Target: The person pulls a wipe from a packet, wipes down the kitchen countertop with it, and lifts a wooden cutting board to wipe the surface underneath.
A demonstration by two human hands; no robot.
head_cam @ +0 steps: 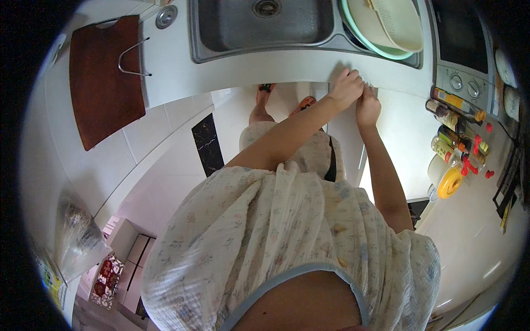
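My left hand (348,89) is at the front edge of the white countertop (265,68), its fingers curled. Beside it, my right hand (368,108) is bent inward, its fingertips meeting those of the left. Something small and pale may lie between the fingers, but it is too small to make out. Just beyond the hands is the stainless steel sink (265,31), its basin showing a round drain (266,8). On the sink's right side a cream plastic colander (397,25) rests in a mint-green basin (395,53).
A dark brown cutting board (105,82) and a wire stand (122,62) are at the left, near a metal sink strainer (166,17). To the right are a microwave (463,49), several seasoning bottles (445,116) and a yellow-lidded container (449,183). A plastic bag (80,240) sits lower left.
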